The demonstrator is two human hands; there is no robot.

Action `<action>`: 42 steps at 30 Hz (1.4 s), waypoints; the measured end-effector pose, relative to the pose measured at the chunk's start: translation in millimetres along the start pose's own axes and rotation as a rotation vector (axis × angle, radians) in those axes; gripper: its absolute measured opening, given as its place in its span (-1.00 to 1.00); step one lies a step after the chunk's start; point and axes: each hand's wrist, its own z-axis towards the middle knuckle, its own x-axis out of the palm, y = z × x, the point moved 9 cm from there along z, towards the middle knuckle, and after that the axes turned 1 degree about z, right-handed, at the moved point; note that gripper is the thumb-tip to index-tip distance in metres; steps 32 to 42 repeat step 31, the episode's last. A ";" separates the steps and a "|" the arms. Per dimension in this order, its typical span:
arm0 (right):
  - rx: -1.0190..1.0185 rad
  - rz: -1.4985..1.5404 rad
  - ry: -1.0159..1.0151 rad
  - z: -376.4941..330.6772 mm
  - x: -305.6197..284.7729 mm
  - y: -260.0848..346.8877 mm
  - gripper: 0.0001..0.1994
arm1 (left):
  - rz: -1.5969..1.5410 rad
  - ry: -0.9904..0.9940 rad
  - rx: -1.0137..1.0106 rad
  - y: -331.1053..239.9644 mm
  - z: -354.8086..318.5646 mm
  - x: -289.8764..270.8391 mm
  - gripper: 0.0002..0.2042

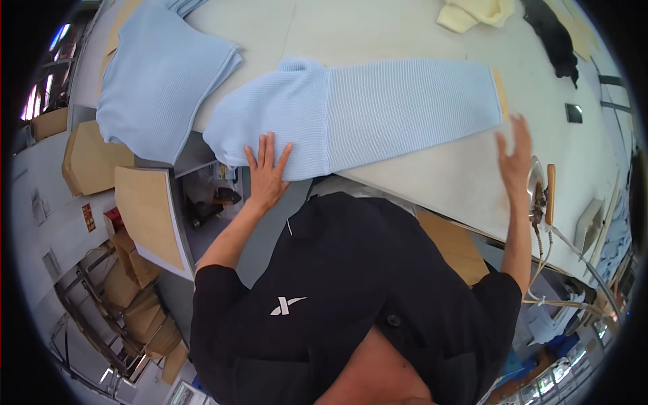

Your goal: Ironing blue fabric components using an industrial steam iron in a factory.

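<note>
I see a pale blue knitted garment (351, 115) lying flat across the middle of the white table (405, 34), long axis running from 9 to 3 o'clock, its ribbed left end hanging close to the table's near edge. The left hand (266, 172) rests palm down on that left end at about 7 o'clock of the piece, fingers spread apart, gripping nothing. The right hand (515, 158) is at the garment's 4 o'clock, just off its right end, raised with fingers open and loose, holding nothing; I cannot tell whether it touches the table. A steam iron (540, 192) stands just beside that hand at its 4 o'clock, hoses (560, 250) trailing down. A second pale blue knit piece (158, 77) lies at 10 o'clock, draping over the table edge. At 1 o'clock sit a cream cloth (476, 12) and a black cloth (557, 37). Cardboard boxes (138, 209) are stacked below at 8 o'clock.
</note>
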 end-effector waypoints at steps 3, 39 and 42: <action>-0.248 0.308 0.243 32.0 57.5 166.1 -0.37 | -0.110 -0.150 0.056 11.7 -10.5 -8.4 -0.16; -0.438 1.045 -0.092 317.9 -159.3 386.2 -0.86 | -1.421 -0.855 0.175 191.3 124.3 -396.7 -0.77; -0.438 1.045 -0.092 317.9 -159.3 386.2 -0.86 | -1.421 -0.855 0.175 191.3 124.3 -396.7 -0.77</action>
